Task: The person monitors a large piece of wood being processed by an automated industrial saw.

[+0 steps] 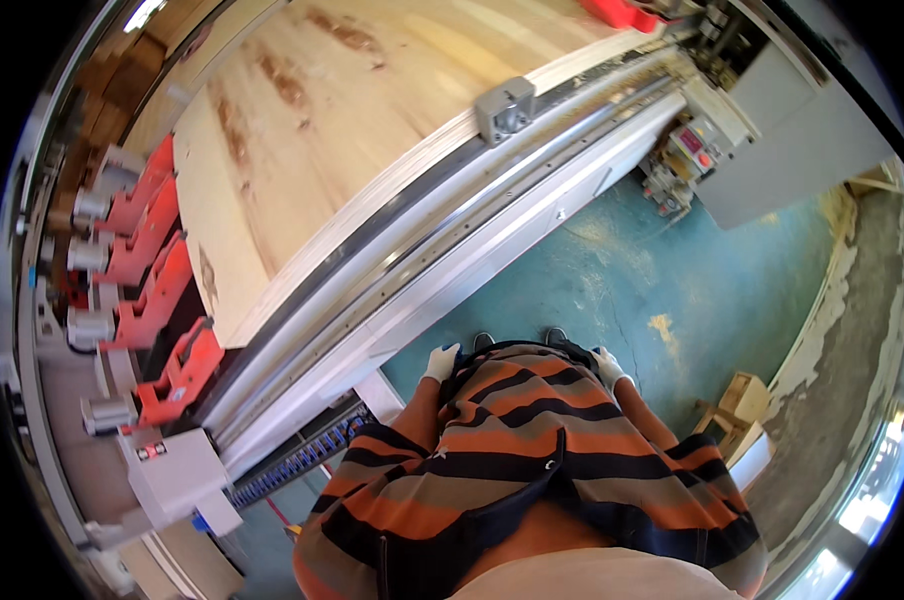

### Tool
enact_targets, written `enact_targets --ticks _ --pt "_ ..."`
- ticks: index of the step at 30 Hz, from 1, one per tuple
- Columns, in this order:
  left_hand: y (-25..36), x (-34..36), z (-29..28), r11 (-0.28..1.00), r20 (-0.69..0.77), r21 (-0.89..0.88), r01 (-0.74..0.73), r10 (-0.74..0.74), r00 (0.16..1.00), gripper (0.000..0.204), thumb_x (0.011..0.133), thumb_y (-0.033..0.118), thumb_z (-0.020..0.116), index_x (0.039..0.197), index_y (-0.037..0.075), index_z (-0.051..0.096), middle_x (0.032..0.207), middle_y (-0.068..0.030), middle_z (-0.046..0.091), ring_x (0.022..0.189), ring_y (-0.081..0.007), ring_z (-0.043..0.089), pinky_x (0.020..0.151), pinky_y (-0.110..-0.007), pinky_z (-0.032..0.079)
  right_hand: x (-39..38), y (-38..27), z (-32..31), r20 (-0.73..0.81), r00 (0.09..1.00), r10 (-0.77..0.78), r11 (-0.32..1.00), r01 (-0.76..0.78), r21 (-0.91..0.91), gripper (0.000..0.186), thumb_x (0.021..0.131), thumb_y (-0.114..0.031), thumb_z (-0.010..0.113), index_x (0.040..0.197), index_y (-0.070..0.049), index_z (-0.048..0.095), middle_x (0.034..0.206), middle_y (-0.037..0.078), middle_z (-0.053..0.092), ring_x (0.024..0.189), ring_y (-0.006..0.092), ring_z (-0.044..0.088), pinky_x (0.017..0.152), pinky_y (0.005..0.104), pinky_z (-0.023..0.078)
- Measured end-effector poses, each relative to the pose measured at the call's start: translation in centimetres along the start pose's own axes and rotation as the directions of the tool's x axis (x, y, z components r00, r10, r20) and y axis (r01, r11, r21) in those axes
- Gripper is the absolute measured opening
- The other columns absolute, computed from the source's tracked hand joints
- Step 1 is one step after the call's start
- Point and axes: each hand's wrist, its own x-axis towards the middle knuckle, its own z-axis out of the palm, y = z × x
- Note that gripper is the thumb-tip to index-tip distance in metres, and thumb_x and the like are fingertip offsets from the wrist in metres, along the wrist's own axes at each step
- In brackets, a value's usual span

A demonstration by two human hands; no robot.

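My left hand (441, 362), in a white glove with blue at its finger end, hangs beside my waist. It is nearest to the pale side rail (412, 322) of a large machine and apart from it. On the other side my right hand (606, 368), also white-gloved, hangs low by my hip over the green floor. The fingers of both hands point away and are mostly hidden, so their grip is unclear. A stack of plywood sheets (372, 130) lies on the machine bed. A grey metal block (505, 110) stands against the stack's near edge.
Several red clamp arms (177, 375) line the machine's left end, by a white housing (177, 470). A blue cable chain (297, 465) runs below the rail. At right are a control box with a red button (694, 150), a grey cabinet (782, 150) and a wooden crate (742, 405).
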Motion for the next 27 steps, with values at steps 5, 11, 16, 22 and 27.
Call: enact_targets --ticks 5,11,16,22,27 --pt "-0.8 -0.6 -1.0 0.953 0.052 0.268 -0.139 0.13 0.99 0.012 0.07 0.013 0.043 0.077 0.006 0.05 0.068 -0.014 0.051 0.061 -0.0268 0.05 0.054 -0.034 0.038 -1.3 -0.7 2.6 -0.015 1.0 0.006 0.998 -0.007 -0.066 0.032 0.067 -0.007 0.041 0.098 -0.012 0.043 0.085 0.018 0.041 0.073 0.0334 0.048 0.064 0.0371 0.04" --pt "-0.4 -3.4 -1.6 0.849 0.146 -0.311 0.428 -0.402 0.904 0.027 0.069 0.024 0.048 0.073 -0.003 0.053 0.065 -0.0083 0.053 0.058 -0.0158 0.048 0.053 -0.028 0.037 -3.8 -3.6 4.2 -0.052 0.999 -0.005 0.994 -0.001 -0.114 0.03 0.068 -0.008 0.042 0.098 -0.011 0.042 0.082 0.018 0.043 0.071 0.0327 0.049 0.061 0.0365 0.041" --pt "-1.1 -0.8 -1.2 0.942 0.077 0.095 0.323 -0.33 0.941 0.042 0.064 0.033 0.05 0.083 -0.005 0.051 0.075 -0.0168 0.054 0.07 -0.0247 0.052 0.062 -0.031 0.039 -9.2 -0.6 10.4 -0.035 0.938 0.345 0.907 -0.324 0.267 0.025 0.067 -0.013 0.047 0.092 -0.015 0.045 0.078 0.016 0.045 0.065 0.033 0.05 0.056 0.0373 0.041" --pt "4.6 1.4 0.9 0.986 -0.111 0.067 0.154 -0.146 0.983 0.037 0.065 0.031 0.049 0.083 -0.001 0.052 0.076 -0.0151 0.055 0.072 -0.023 0.052 0.064 -0.03 0.038 -10.7 4.7 10.7 -0.116 0.983 0.143 0.914 -0.087 0.397 0.027 0.066 -0.01 0.047 0.093 -0.014 0.045 0.082 0.017 0.044 0.068 0.0334 0.049 0.056 0.0364 0.04" --pt "8.6 -2.3 5.2 0.988 -0.074 -0.06 0.14 -0.145 0.987 0.028 0.068 0.028 0.05 0.075 0.002 0.052 0.057 -0.0013 0.046 0.051 -0.0099 0.04 0.046 -0.024 0.033 -10.7 7.4 5.8 -0.086 0.993 0.08 0.886 -0.031 0.463 0.028 0.066 -0.009 0.046 0.094 -0.012 0.044 0.085 0.019 0.044 0.075 0.0341 0.047 0.062 0.0362 0.039"
